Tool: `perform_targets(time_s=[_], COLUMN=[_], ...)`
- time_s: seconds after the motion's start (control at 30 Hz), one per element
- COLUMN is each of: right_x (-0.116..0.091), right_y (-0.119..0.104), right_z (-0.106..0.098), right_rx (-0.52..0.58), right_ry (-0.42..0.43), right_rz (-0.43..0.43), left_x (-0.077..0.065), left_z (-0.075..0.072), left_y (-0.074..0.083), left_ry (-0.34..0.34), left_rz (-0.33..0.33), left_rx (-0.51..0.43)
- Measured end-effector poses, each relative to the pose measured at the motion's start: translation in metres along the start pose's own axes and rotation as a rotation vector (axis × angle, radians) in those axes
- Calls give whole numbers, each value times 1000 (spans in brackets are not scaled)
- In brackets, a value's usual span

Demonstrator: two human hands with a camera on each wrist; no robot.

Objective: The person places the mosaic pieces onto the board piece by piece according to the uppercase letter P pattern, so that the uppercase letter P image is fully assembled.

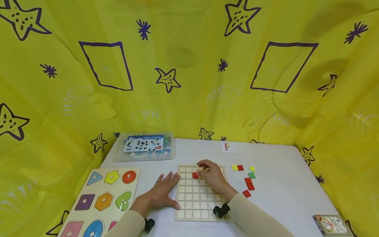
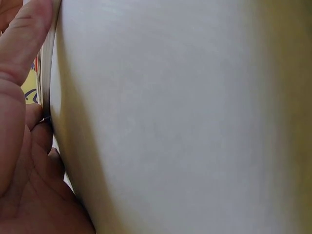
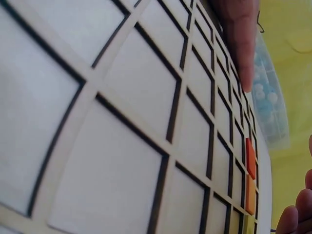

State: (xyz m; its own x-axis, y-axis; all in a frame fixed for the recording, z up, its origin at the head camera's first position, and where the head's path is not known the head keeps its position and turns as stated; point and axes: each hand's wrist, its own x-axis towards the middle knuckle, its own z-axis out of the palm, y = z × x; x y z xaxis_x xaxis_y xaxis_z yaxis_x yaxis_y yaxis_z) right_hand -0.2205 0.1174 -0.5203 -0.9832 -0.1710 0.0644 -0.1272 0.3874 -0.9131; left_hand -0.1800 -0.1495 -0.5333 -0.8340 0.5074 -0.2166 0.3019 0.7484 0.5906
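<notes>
So the wooden grid board (image 1: 188,197) sits low in the middle of the frame, raised slats making square cells, seven down the left column. There's a red tile (image 1: 195,175) in its second row from the top, and the right wrist view shows an orange tile (image 3: 250,195) right next to it, then a sliver of yellow.

Left hand (image 1: 163,192) lies along the board's left edge, grip released, fingers spread. Right hand (image 1: 214,179) is over the upper right part with bent fingers; can't tell if that grip is pinching anything.

Past the board's right edge there's a strip of white table (image 1: 281,184), then seven loose tiles (image 1: 248,181): four red, two yellow, one green, all flat. Plenty of table further right, with one boxed deck (image 1: 331,225) at lower right.

Lower left is a pale puzzle board (image 1: 112,194), at least nine knobbed shapes, close to the left sleeve. One clear plastic case (image 1: 145,146) and one small grid card (image 1: 227,146) sit toward the far edge, before a wrinkly yellow curtain (image 1: 189,108).
</notes>
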Motion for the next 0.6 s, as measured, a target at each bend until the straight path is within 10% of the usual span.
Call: perform_targets(time_s=[0.6], right_x=[-12], right_y=[-1], right_z=[-32], right_rx=[53], right_ry=[42], right_rz=[-6], left_x=[0], left_z=[1], left_y=[2], left_ry=[31], left_rz=[12], left_rx=[-18])
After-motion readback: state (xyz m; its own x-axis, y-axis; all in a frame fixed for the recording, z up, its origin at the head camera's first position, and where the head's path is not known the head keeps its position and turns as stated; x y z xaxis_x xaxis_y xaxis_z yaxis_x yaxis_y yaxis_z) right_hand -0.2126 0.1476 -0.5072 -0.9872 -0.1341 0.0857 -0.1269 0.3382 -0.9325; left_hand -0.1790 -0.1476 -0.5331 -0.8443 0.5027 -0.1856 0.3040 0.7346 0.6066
